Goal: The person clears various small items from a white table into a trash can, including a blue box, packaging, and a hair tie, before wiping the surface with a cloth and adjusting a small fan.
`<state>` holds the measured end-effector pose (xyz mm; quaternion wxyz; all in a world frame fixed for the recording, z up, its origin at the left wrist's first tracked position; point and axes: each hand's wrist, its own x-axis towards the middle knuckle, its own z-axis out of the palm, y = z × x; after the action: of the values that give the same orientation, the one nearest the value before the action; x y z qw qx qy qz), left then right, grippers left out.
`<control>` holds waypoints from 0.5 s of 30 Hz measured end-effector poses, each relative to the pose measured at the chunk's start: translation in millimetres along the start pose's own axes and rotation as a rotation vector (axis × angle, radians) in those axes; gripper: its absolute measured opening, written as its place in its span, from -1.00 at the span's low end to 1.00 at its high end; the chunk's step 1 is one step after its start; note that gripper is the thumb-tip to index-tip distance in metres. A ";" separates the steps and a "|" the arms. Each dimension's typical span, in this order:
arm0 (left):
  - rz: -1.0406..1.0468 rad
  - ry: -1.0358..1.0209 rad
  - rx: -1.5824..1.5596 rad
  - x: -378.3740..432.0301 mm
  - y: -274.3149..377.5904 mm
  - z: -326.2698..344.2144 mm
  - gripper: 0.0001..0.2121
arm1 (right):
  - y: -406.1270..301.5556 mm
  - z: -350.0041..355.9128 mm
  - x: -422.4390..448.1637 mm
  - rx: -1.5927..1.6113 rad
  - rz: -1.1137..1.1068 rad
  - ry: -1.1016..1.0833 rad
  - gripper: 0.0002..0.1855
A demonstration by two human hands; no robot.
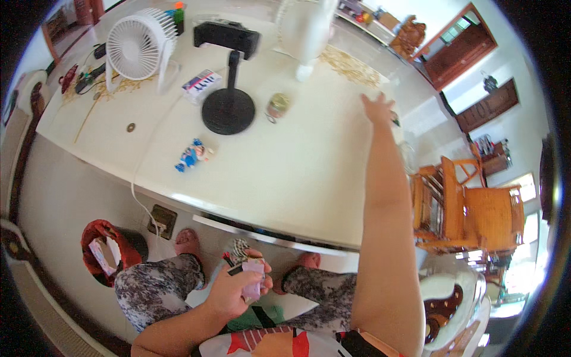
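My left hand (236,285) is closed around a bunch of small items above my lap. Among them are a lilac block-like piece (253,280), a black-and-white patterned piece (241,248) and something thin with a red tip; exactly what they are I cannot tell. My right arm stretches over the white table (285,178) to its far right side. There my right hand (378,109) has its fingers spread, with a small dark object (395,118) just beside it, partly hidden. A blue-and-white figurine (192,155) lies on the table, and a small lidded jar (278,105) stands behind it.
A black phone stand (228,111), a white desk fan (136,44), a printed packet (201,85) and a coin-like disc (130,127) are on the table. A white cable (140,169) hangs over the front edge. Below are a red-lined bin (96,232) and a floor socket (162,221).
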<state>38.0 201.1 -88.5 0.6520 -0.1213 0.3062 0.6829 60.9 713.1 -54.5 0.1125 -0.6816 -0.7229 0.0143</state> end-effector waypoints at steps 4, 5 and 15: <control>0.023 -0.058 -0.044 2.6 18.0 6.9 -0.63 | 27.3 21.9 48.1 0.036 0.201 0.037 -0.10; 0.042 -0.039 -0.038 -0.8 20.6 6.4 -0.63 | 8.3 23.5 33.8 0.005 0.213 -0.022 -0.14; 0.014 -0.160 -0.044 -5.2 12.6 4.9 -0.64 | 4.1 0.6 -39.5 -0.107 -0.386 0.003 -0.63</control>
<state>27.6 200.1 -78.4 0.6668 -0.0784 0.2390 0.7015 66.6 674.4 -61.5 0.0778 -0.5356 -0.8396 -0.0468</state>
